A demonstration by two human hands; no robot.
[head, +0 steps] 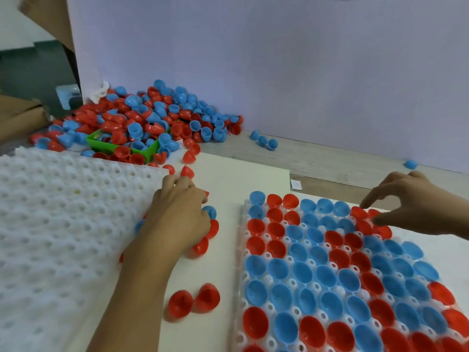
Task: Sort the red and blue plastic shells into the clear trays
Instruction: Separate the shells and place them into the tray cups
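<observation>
Green square plastic bin (149, 151) back left, pale lilac wall panel (279, 59) behind, small white paper scrap (295, 184) on wood tabletop (330, 161).

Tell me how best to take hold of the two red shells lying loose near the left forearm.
Probably by the rim, from above. Both red shells lie on the white board, apart from the filled tray, with their openings seeming to face up toward the camera, so the thin edge is exposed for a thumb-and-finger pinch. The left hand is nearest.

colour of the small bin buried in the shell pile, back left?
Green bin, seen in the head view, half buried among red and blue shells.
</observation>
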